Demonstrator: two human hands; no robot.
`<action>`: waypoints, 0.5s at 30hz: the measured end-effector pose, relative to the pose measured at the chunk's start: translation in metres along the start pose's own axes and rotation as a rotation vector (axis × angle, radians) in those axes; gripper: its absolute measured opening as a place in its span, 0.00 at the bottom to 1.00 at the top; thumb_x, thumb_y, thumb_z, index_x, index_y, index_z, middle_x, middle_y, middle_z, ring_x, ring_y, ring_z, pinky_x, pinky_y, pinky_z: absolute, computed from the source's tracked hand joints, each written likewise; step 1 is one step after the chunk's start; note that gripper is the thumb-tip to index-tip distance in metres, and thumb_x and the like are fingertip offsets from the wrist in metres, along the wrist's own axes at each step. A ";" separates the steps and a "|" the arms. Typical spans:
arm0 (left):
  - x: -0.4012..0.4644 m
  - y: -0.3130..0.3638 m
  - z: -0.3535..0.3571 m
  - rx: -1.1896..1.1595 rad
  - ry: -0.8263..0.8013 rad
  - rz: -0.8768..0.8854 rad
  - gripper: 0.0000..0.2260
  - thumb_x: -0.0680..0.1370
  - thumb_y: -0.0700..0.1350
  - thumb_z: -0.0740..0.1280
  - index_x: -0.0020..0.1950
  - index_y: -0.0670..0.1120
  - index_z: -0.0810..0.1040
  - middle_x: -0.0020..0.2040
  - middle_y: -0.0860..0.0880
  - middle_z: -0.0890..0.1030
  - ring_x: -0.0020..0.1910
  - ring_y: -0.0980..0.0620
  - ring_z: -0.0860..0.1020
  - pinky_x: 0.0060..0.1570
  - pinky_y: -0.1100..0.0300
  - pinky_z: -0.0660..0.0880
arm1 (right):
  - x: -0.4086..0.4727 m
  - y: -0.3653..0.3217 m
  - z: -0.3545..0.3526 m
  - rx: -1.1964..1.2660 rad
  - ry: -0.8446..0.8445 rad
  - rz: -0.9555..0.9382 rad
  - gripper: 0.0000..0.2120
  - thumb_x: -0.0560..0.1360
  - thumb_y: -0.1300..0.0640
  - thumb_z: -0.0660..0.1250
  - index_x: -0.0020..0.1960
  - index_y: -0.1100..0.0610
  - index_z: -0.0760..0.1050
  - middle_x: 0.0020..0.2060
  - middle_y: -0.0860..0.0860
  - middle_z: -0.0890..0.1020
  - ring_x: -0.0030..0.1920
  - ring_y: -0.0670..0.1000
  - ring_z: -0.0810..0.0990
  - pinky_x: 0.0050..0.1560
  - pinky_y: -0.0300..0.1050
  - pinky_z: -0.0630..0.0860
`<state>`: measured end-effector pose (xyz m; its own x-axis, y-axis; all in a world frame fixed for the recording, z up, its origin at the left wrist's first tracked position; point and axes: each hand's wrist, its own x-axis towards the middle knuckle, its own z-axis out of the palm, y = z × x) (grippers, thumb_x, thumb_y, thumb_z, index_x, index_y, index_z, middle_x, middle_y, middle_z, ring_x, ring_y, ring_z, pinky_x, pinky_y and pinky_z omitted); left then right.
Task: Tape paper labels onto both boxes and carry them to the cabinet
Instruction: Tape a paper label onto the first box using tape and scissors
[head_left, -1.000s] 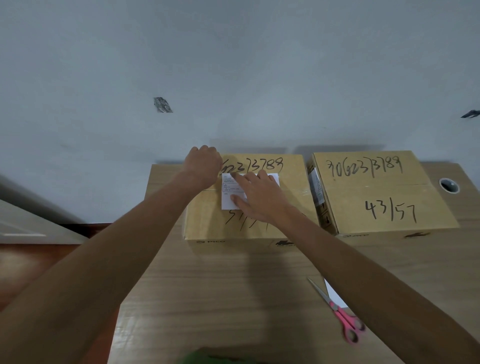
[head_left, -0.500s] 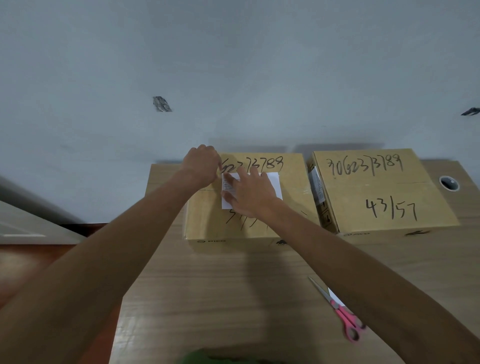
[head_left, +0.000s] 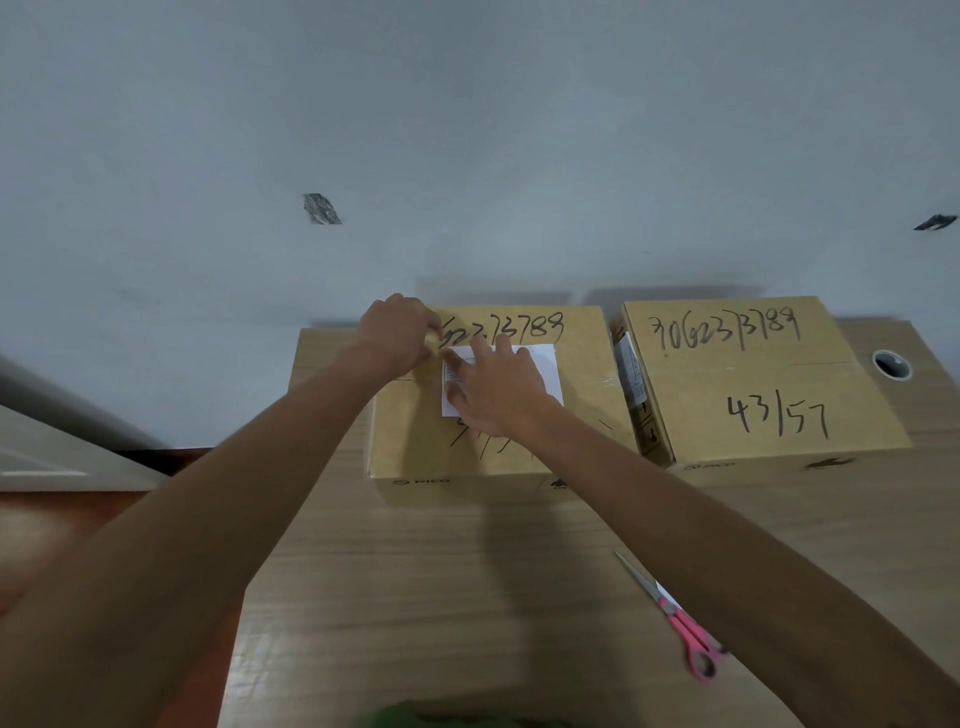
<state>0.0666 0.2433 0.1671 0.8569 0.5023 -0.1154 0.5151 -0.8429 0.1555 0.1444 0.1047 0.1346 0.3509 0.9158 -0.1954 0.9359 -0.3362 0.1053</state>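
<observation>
The right hand (head_left: 498, 387) had slid left across the paper label (head_left: 540, 364) on the left cardboard box (head_left: 415, 436), fingers spread flat. The left hand (head_left: 397, 332) pinched what looked like tape at the label's corner; taping seemed under way.

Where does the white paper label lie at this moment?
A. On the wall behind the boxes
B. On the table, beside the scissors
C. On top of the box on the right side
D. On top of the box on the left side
D: the white paper label lies on the top of the left box, under the flat right hand; the right box bears only handwritten numbers on top.
</observation>
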 end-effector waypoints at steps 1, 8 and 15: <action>-0.001 -0.002 0.000 -0.012 0.006 -0.004 0.13 0.74 0.46 0.70 0.58 0.51 0.80 0.57 0.46 0.78 0.58 0.46 0.73 0.56 0.53 0.70 | 0.000 -0.001 0.000 -0.007 -0.004 0.002 0.27 0.81 0.42 0.47 0.78 0.49 0.55 0.68 0.57 0.66 0.67 0.62 0.65 0.57 0.55 0.70; -0.007 -0.013 0.005 -0.170 0.041 -0.014 0.15 0.71 0.45 0.73 0.57 0.50 0.81 0.51 0.43 0.79 0.51 0.43 0.76 0.48 0.55 0.70 | 0.003 -0.003 -0.001 0.002 -0.021 0.013 0.26 0.81 0.42 0.47 0.77 0.50 0.57 0.69 0.56 0.66 0.67 0.61 0.65 0.56 0.54 0.71; -0.008 -0.023 0.008 -0.093 0.046 0.016 0.14 0.73 0.44 0.71 0.58 0.50 0.81 0.48 0.43 0.76 0.50 0.44 0.75 0.46 0.52 0.70 | 0.006 -0.001 0.001 -0.010 -0.029 0.003 0.27 0.81 0.42 0.47 0.78 0.50 0.56 0.70 0.56 0.66 0.68 0.61 0.65 0.55 0.53 0.71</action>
<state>0.0481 0.2574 0.1560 0.8641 0.4989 -0.0669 0.4988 -0.8307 0.2474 0.1449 0.1102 0.1328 0.3544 0.9080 -0.2235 0.9346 -0.3364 0.1156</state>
